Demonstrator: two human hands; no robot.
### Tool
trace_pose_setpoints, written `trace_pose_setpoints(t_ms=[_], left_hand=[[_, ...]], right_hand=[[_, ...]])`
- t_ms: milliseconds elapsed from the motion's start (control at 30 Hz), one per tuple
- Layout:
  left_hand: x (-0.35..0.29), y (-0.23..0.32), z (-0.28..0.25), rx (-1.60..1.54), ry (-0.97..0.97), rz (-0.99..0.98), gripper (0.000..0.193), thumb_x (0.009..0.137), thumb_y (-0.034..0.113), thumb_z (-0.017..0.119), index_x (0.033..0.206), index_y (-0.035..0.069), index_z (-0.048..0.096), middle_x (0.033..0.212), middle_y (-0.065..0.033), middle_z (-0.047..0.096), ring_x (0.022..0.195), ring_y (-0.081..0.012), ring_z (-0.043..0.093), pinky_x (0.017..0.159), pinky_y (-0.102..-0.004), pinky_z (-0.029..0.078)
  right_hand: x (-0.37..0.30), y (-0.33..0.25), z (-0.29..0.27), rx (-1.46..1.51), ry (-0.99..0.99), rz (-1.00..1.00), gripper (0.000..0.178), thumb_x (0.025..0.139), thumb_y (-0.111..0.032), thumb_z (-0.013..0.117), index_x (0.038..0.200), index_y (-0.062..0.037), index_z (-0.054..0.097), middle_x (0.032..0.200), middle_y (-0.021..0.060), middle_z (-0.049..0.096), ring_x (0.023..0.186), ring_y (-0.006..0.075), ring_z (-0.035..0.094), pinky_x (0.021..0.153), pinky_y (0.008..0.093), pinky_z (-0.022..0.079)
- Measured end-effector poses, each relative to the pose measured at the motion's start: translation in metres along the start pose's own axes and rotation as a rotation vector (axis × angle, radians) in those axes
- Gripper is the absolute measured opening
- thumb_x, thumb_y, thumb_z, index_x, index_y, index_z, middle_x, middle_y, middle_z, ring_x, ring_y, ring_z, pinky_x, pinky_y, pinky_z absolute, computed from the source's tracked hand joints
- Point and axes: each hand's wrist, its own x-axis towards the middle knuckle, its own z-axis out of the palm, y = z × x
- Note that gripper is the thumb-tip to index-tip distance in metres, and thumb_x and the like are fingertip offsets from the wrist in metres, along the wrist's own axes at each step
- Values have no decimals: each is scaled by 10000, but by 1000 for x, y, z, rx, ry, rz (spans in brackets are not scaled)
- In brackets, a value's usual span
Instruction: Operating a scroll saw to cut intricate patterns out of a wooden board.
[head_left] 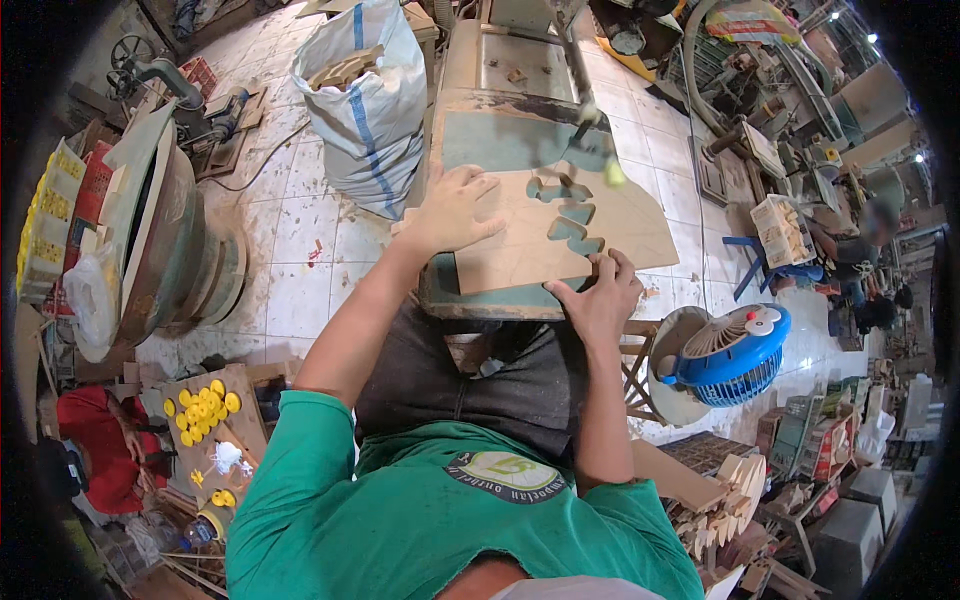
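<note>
Flatly, the board (520, 250) lies across the green tabletop (490, 138), near its front edge and jutting past its right edge. It looks like thin, stiff sheet wood, probably light and easy to slide, with smooth faces that may be slippery if dusty. The winding, angular cut-outs (575, 213) leave narrow bridges, likely the fragile part; the broad plain areas left of them and along the outer edges seem the safer hold.

The left hand (452, 212) rests palm down on the board's left part, fingers spread, gripping nothing closed. The right hand (603, 297) is at the front edge, fingers bent over the top beside the nearest cut-out, thumb by the edge; whether it pinches the board I cannot tell.

Above the cut-outs hangs a blurred dark machine part (588, 125). Beyond the tabletop's left edge stands a creased, woven white sack (350, 150) holding wood pieces (345, 68).
</note>
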Motion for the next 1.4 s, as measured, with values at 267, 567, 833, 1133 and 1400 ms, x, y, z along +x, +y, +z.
trace_pose_setpoints(t_ms=[267, 567, 833, 1133, 1400], left_hand=[[-4, 23, 3, 19, -64, -17, 737, 871, 566, 763, 1475, 154, 666, 1513, -134, 578, 1458, -336, 510, 1319, -641, 179], [-33, 37, -4, -30, -111, 0, 760, 838, 566, 792, 1466, 156, 666, 1531, -130, 572, 1461, -331, 514, 1305, -654, 209], [-75, 54, -27, -50, -69, 39, 673, 806, 431, 871, 1371, 100, 716, 1479, -155, 612, 1409, -368, 555, 1241, -627, 350], [-157, 104, -61, -125, -93, -196, 607, 848, 224, 868, 1392, 31, 682, 1451, -184, 627, 1355, -399, 581, 1145, -481, 474], [-189, 136, -63, -252, -122, -258, 580, 883, 137, 835, 1421, 7, 664, 1392, -202, 656, 1263, -358, 640, 1106, -452, 496]], right_hand=[[-18, 8, -16, -23, 15, 10, 780, 643, -472, 1014, 1235, -66, 710, 1458, 171, 532, 1279, 448, 475, 1100, 565, 422], [-40, 10, -35, -66, -89, 57, 780, 617, -412, 1022, 1241, -78, 694, 1438, 189, 541, 1256, 460, 487, 1083, 566, 418], [-66, 8, -55, -64, -115, -22, 794, 619, -475, 1002, 1225, -72, 685, 1417, 187, 559, 1238, 463, 510, 1062, 563, 431], [-117, 29, -64, 326, -69, 4, 739, 816, -295, 923, 1397, 0, 574, 1360, 227, 569, 1255, 439, 554, 1105, 513, 464], [-192, -3, -41, 1399, -428, 610, 608, 1069, -224, 719, 1512, 10, 374, 1307, 136, 664, 1176, 175, 645, 1034, 340, 526]])
